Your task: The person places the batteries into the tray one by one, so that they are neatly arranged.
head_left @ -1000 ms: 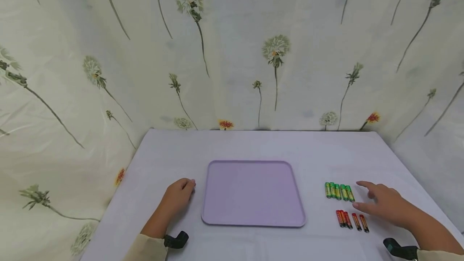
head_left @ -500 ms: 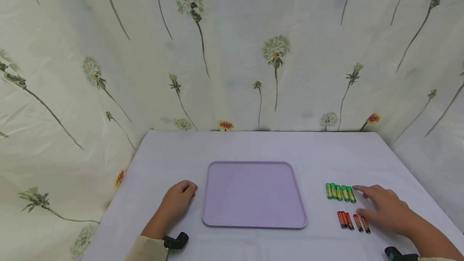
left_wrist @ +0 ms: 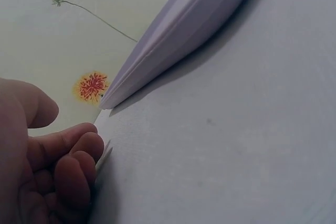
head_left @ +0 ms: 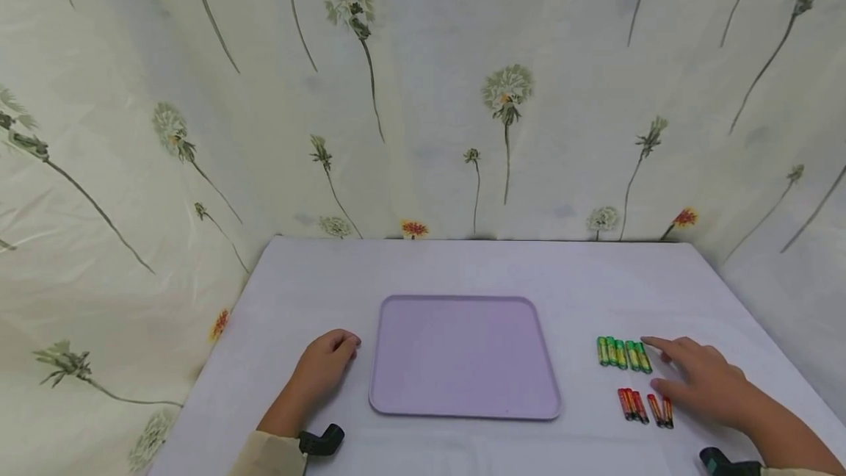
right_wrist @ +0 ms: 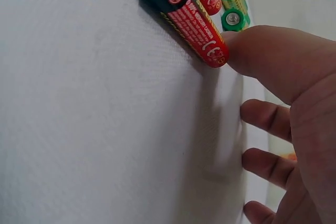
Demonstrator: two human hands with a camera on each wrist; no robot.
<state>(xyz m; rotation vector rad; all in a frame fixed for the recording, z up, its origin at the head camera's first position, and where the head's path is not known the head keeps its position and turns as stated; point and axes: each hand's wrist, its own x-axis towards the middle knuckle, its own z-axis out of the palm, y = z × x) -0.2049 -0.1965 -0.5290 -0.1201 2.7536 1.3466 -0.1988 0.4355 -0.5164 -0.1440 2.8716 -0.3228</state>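
Note:
Several green AA-looking batteries [head_left: 621,354] lie side by side in a row on the right of the white table. Nearer the person is a row of thinner-looking red batteries [head_left: 626,404], with two set apart at its right end. My right hand [head_left: 707,380] is spread beside both rows, index fingertip at the rightmost green battery, thumb by the rightmost red battery [head_left: 668,413]. In the right wrist view the thumb [right_wrist: 268,56] meets the end of a red-and-black battery [right_wrist: 191,24]. My left hand [head_left: 327,358] rests on the table, fingers loosely curled, holding nothing.
A shallow lilac tray [head_left: 463,358] with a low raised rim lies in the middle of the white-covered table [head_left: 463,263], just right of the left hand. A flower-printed cloth [head_left: 423,94] hangs behind and at the sides.
My right hand has moved slightly left, up to the battery rows. The rightmost red battery has turned, its near end now close against its neighbour. The left hand stays in place.

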